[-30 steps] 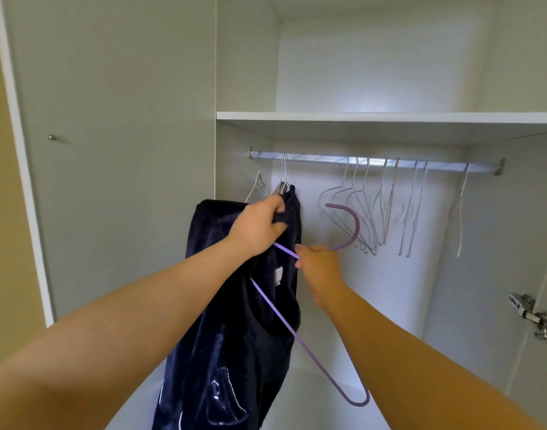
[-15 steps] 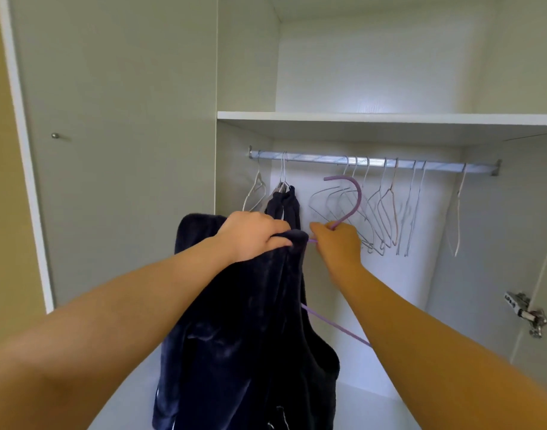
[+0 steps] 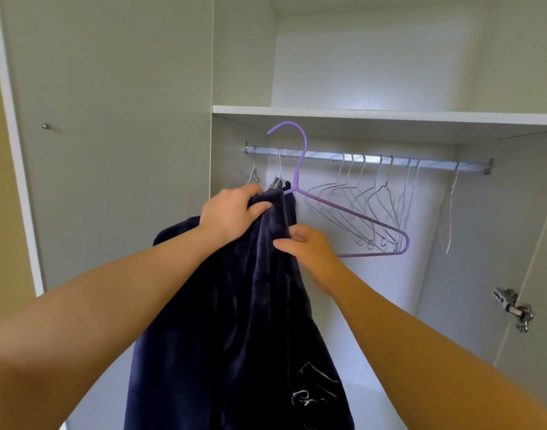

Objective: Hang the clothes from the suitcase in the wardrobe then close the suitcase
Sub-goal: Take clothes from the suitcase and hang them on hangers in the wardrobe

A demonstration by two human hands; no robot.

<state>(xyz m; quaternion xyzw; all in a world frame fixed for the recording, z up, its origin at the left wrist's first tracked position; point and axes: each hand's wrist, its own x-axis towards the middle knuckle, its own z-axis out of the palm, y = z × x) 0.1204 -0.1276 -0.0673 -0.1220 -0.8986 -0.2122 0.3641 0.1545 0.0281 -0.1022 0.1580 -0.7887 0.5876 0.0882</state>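
A dark navy garment (image 3: 235, 321) hangs down in front of the open wardrobe. My left hand (image 3: 232, 212) grips its top edge together with the left side of a purple hanger (image 3: 353, 214). The hanger stands upright, its hook just above the metal rail (image 3: 322, 155) and apart from it. My right hand (image 3: 309, 248) pinches the cloth lower down, at the hanger's bottom bar. The hanger's left arm is hidden under the fabric. The suitcase is out of view.
Several empty wire hangers (image 3: 374, 209) hang on the rail's middle and right. Another dark garment (image 3: 280, 184) hangs at the rail's left. A shelf (image 3: 390, 114) runs just above the rail. The left door (image 3: 111, 135) and the right door hinge (image 3: 514, 308) flank the opening.
The purple hanger has swung upright and risen, its hook now above the rail. My right hand let go of the hook's neck and dropped to the cloth; my left hand lifted the garment.
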